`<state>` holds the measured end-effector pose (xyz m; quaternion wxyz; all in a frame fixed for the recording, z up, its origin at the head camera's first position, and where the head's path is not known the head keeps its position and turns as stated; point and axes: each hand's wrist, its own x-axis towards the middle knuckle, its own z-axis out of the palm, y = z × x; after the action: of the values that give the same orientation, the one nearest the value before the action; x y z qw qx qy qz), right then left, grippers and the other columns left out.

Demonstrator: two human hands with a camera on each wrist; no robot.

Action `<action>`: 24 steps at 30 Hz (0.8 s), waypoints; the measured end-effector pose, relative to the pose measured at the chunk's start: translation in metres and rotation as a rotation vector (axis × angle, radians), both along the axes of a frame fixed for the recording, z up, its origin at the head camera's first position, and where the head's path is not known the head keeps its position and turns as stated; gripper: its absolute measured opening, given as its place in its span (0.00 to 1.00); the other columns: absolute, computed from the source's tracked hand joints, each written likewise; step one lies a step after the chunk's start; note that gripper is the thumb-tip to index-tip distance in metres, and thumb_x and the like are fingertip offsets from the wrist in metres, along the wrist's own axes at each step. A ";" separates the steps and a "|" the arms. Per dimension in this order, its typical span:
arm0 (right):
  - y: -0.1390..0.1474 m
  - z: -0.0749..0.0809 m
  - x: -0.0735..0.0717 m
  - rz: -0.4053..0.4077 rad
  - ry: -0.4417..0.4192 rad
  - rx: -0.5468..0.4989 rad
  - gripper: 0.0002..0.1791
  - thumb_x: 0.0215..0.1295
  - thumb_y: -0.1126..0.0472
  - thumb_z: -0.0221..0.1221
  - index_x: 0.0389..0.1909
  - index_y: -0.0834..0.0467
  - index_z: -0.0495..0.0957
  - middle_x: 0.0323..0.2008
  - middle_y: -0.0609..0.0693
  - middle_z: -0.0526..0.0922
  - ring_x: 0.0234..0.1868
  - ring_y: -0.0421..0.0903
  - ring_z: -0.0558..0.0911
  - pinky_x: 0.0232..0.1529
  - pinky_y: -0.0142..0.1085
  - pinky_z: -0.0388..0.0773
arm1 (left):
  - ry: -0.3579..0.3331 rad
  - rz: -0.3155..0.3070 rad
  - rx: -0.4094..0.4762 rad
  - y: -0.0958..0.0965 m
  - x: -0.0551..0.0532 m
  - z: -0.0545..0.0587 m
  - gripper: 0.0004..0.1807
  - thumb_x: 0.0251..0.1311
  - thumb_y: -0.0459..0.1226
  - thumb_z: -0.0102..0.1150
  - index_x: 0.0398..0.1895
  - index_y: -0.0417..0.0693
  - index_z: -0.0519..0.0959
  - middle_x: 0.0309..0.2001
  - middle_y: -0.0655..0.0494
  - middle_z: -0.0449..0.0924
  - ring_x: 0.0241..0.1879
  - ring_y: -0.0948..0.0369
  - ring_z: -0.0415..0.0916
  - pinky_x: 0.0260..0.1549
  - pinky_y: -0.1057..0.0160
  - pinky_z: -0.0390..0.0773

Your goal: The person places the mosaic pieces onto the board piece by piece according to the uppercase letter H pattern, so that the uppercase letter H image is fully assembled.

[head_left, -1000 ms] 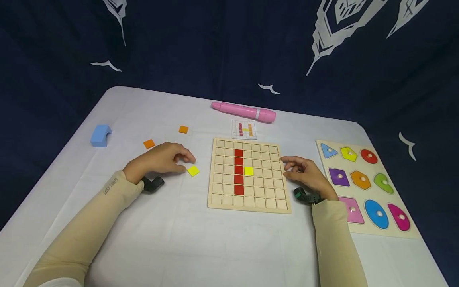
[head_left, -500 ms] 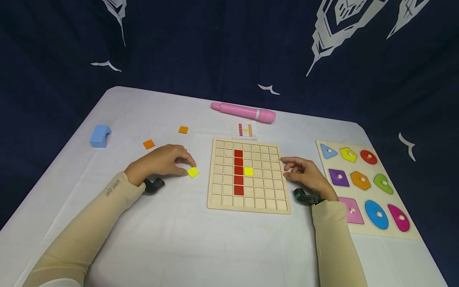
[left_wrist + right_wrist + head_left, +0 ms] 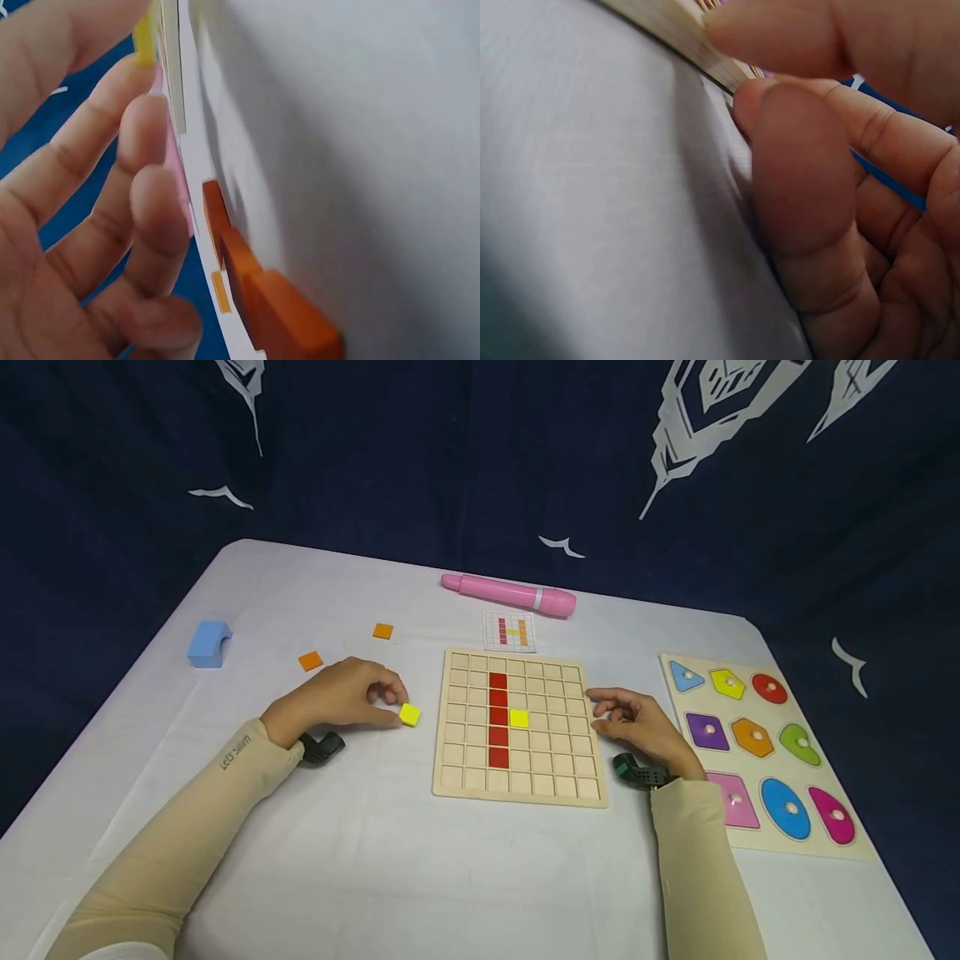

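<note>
My left hand (image 3: 341,693) pinches a small yellow square tile (image 3: 409,715) between thumb and index finger, left of the wooden grid board (image 3: 542,762). In the left wrist view that tile (image 3: 145,37) shows edge-on, raised above the cloth. The board holds a column of several red tiles (image 3: 498,716), with one yellow tile (image 3: 518,718) beside the middle one. At the board's right edge my right hand (image 3: 641,722) rests with loosely bent fingers; the right wrist view has the thumb (image 3: 780,37) against the wooden rim (image 3: 675,34).
Orange tiles (image 3: 311,661) lie beyond the left hand; the left wrist view shows several (image 3: 292,315). A pattern card (image 3: 510,631) and a pink marker-shaped stick (image 3: 510,592) lie behind the board. A blue arched block (image 3: 210,644) stands far left, a shape puzzle (image 3: 742,702) at right.
The left thumb and index finger have closed on the yellow tile, which has lifted and shifted slightly right. The right hand and the board have stayed in place.
</note>
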<state>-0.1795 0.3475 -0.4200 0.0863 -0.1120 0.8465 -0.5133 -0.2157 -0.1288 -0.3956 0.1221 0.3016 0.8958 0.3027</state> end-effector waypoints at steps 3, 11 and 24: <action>0.001 0.000 0.000 0.002 0.014 0.005 0.27 0.69 0.74 0.66 0.68 0.76 0.75 0.40 0.46 0.82 0.34 0.38 0.74 0.35 0.26 0.72 | 0.006 0.040 0.028 0.004 0.000 0.000 0.10 0.58 0.39 0.81 0.41 0.54 0.89 0.35 0.63 0.82 0.34 0.59 0.72 0.38 0.58 0.71; 0.002 -0.001 -0.001 0.006 0.026 0.006 0.27 0.69 0.75 0.65 0.67 0.77 0.75 0.40 0.44 0.82 0.34 0.38 0.74 0.35 0.26 0.72 | 0.056 0.084 0.116 0.022 0.011 -0.001 0.13 0.59 0.41 0.80 0.46 0.52 0.89 0.36 0.64 0.86 0.36 0.60 0.77 0.40 0.58 0.75; 0.002 -0.002 -0.001 -0.004 -0.001 0.025 0.27 0.69 0.74 0.65 0.67 0.76 0.75 0.40 0.45 0.82 0.33 0.37 0.73 0.33 0.26 0.70 | 0.076 0.111 0.200 0.059 0.024 0.000 0.16 0.59 0.44 0.81 0.49 0.53 0.89 0.34 0.65 0.84 0.27 0.61 0.73 0.29 0.61 0.69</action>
<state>-0.1804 0.3491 -0.4215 0.0872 -0.1089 0.8530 -0.5029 -0.1922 -0.0698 -0.3953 0.0403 0.2733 0.8804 0.3853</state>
